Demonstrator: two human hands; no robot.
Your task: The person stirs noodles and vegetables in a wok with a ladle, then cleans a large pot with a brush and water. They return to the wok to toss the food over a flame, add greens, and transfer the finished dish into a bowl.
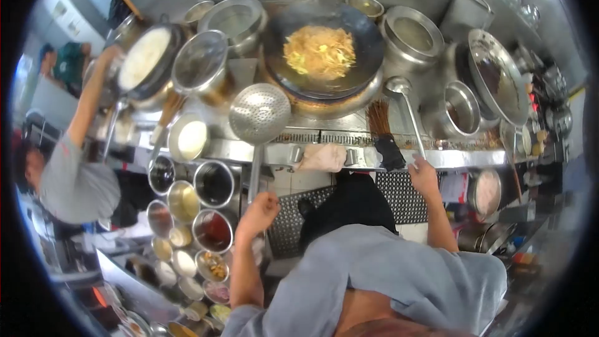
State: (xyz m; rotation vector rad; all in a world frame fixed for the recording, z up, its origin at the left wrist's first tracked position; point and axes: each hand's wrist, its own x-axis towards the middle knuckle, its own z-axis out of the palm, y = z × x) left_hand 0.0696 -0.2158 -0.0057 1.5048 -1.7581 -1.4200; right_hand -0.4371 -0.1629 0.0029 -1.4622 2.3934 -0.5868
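Note:
My left hand is closed round the handle of a perforated skimmer, its round head held up in front of the stove. On the right, my right hand grips the end of a long-handled ladle, whose bowl is over the stove top beside the wok. Between the two tools sits a large black wok on the burner. Shredded, golden-brown food with yellow-green pieces lies in it. The wok touches neither tool.
Metal pots flank the wok. A bamboo brush and folded cloth lie along the stove's front edge. Sauce and ingredient containers crowd the left. A co-worker reaches to a pan at far left.

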